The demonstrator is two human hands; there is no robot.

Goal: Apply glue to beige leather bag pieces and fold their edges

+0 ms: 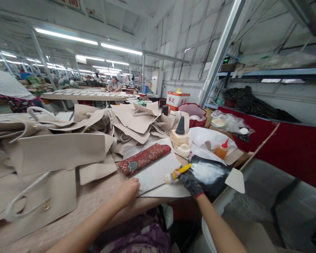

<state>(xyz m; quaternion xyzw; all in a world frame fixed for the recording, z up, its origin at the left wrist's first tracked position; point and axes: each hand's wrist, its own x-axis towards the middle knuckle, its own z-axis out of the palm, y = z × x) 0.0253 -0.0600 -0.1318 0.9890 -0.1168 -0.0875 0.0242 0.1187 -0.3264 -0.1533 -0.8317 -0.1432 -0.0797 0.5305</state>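
Observation:
My right hand [191,181], in a dark patterned fingerless glove, grips a paintbrush [185,168] with a yellow handle. The pale bristles [169,178] are over the right edge of a flat whitish panel [155,177]. My left hand [130,191] is closed at the panel's near left edge; what its curled fingers hold, if anything, is hidden. Across the panel lies a folded red patterned cloth [144,159]. Beside my right hand is a black sheet [208,174] smeared with white paste.
Beige bag pieces with handles [63,151] are heaped on the left. A bottle with a black cone cap [179,135], a red-tipped glue bottle [221,150] and a white-and-orange can [177,100] stand beyond. A plastic-lined bin [252,196] is at right. Other people work farther back.

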